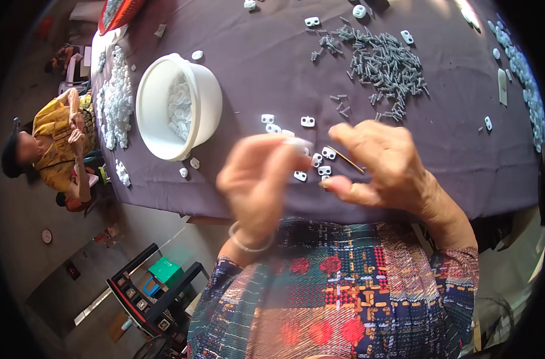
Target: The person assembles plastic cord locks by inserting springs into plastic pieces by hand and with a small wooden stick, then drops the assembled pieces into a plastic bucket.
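At the far left of the dark cloth-covered table (pixel 260 66), a red basket (pixel 126 14) shows at the upper edge with small pale pieces inside it. Below the basket spreads a pile of translucent whitish pieces (pixel 115 102). Just right of that pile stands a round white tub (pixel 208 102) with a thick rim; it holds a layer of similar translucent pieces, ring-like or oval as far as their outlines show, and its pale inner wall is bare above them.

The left hand (pixel 251 176), blurred and with a pale band at the wrist, holds a small white piece (pixel 298 143) pinched between thumb and fingers, above the table's near part. This piece is smooth and glossy at its edge, but too blurred for its finer shape to be told. Around and beneath it lie loose white connectors (pixel 308 121), small rounded blocks, several with two dark round holes side by side.

Farther right, a thin brownish rod (pixel 344 158) slants close to the right hand (pixel 386 164), whose thumb and forefinger stand wide apart; whether the other fingers hold anything cannot be told. Beyond this hand lies a heap of little grey springs (pixel 389 66). Along the right edge runs another band of translucent bits (pixel 525 84).
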A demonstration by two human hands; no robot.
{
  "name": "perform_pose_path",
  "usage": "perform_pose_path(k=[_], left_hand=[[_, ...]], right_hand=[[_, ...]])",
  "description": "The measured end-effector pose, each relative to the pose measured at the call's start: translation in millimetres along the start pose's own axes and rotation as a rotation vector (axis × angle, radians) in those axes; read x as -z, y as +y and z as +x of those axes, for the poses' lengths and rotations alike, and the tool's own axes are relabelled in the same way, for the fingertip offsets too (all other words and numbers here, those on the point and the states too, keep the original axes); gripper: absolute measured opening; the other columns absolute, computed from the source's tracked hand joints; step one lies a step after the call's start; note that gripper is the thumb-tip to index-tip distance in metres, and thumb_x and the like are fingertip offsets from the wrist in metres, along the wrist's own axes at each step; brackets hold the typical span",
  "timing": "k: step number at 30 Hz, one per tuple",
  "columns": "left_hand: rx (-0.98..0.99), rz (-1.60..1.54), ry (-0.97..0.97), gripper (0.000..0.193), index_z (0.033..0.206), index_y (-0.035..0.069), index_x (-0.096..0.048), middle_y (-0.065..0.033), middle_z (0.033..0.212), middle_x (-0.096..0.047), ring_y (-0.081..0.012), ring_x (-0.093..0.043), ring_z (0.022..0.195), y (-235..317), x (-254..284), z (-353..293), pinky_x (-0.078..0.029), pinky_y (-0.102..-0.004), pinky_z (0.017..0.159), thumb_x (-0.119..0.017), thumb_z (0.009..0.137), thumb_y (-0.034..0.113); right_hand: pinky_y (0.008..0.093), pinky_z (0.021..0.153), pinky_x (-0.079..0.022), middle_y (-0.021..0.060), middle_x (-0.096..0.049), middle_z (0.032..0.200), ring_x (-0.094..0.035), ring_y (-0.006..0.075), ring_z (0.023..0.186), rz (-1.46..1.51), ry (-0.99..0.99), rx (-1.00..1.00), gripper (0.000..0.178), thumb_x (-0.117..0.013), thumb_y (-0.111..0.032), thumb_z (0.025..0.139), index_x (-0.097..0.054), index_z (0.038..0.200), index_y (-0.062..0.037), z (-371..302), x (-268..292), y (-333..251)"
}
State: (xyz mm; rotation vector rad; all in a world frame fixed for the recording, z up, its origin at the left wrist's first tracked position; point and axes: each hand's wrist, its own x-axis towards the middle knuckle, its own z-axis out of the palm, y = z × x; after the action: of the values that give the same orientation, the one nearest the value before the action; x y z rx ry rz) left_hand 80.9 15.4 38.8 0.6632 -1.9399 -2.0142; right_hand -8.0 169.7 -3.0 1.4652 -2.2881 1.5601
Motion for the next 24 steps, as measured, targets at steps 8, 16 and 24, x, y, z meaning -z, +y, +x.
perform_pose_path(k=[8,16,24], left_hand=[[-0.601,0.875,0.439,0.014,0.093,0.001,-0.064,-0.0073,0.083,-0.063,-0.0159,-0.057,0.075,20.6,81.4,58.4,-0.045,-0.0248,0.064,-0.066,0.079,0.003],[-0.592,1.022,-0.192,0.026,0.084,0.007,-0.064,-0.005,0.084,-0.058,-0.0222,-0.053,0.082,-15.4,27.1,12.6,-0.043,-0.0331,0.072,-0.076,0.061,0.007],[-0.491,1.088,-0.264,0.025,0.082,0.008,-0.063,-0.007,0.087,-0.057,-0.0249,-0.05,0.085,-31.7,26.8,13.8,-0.042,-0.0342,0.075,-0.075,0.061,0.009]], right_hand=[[0.0324,0.054,-0.046,0.0097,-0.054,0.071,-0.055,0.0232,0.062,-0.261,0.155,0.013,0.024,-0.065,0.008,0.068,-0.058,0.09,0.002,0.9,-5.0,10.8],[0.0315,0.052,-0.046,0.0097,-0.054,0.071,-0.055,0.0224,0.061,-0.265,0.19,0.02,0.024,-0.065,0.008,0.067,-0.058,0.089,0.0024,-0.2,-6.1,16.9],[0.0312,0.05,-0.046,0.0098,-0.054,0.071,-0.054,0.0228,0.059,-0.188,0.106,0.046,0.024,-0.067,0.006,0.065,-0.058,0.088,0.0031,-5.2,-10.2,10.1]])
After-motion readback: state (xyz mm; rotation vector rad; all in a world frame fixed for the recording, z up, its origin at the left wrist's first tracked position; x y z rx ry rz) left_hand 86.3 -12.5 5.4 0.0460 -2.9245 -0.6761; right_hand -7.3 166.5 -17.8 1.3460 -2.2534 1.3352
